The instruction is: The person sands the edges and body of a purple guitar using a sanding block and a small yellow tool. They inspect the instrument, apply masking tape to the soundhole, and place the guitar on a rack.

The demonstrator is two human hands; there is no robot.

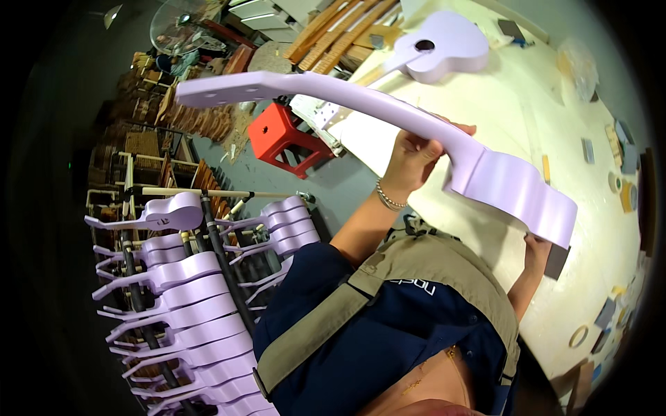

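A lilac-painted ukulele (513,184) without strings is held up in front of me, tilted with its side toward me and its headstock out to the left. My left hand (415,158) grips the neck close to where it joins the body. At the bottom end of the body, my right hand (535,251) holds the rim, its fingers mostly hidden behind the wood. Close by that hand shows a dark grey flat piece (557,262); whether the hand touches it, I cannot tell. Another lilac ukulele (451,45) lies face up on the pale worktable (513,104).
On my left stands a rack (215,243) carrying several lilac ukuleles (201,312). A red stool (284,139) is on the floor beyond it. Wooden necks (340,35) lie at the back. Tape rolls (628,196) and small abrasive blocks (605,312) line the table's right side.
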